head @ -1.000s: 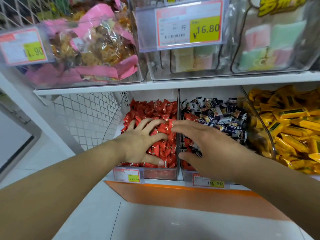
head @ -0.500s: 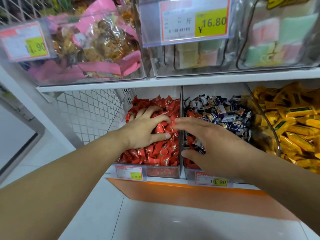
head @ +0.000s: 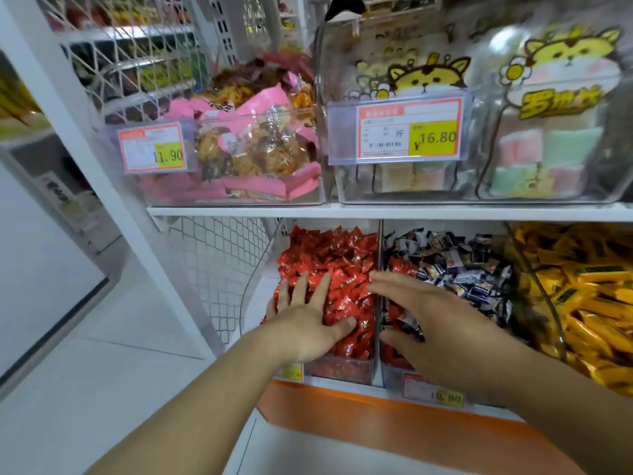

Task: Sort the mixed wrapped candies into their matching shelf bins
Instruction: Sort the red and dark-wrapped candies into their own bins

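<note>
Lower shelf, left end: red-candy bin [head: 337,370], full; my left hand [head: 305,325] lies flat on the heap, fingers straight and spread, holding nothing. Next bin rightward: dark-wrapped candies [head: 455,265] with stray red candies [head: 399,265] mixed in by the divider [head: 377,303]; my right hand [head: 435,334] hovers there, fingers apart and relaxed, nothing gripped. Handling, judged: light, crinkly, slippery wrappers; pinch each across its middle. Right end: yellow candies [head: 589,289].

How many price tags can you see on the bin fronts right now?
4: the 11.90 tag upper left, the 16.80 tag upper middle, one on the red candy bin partly behind the left wrist, one under the right hand. Others may be out of frame.
</note>
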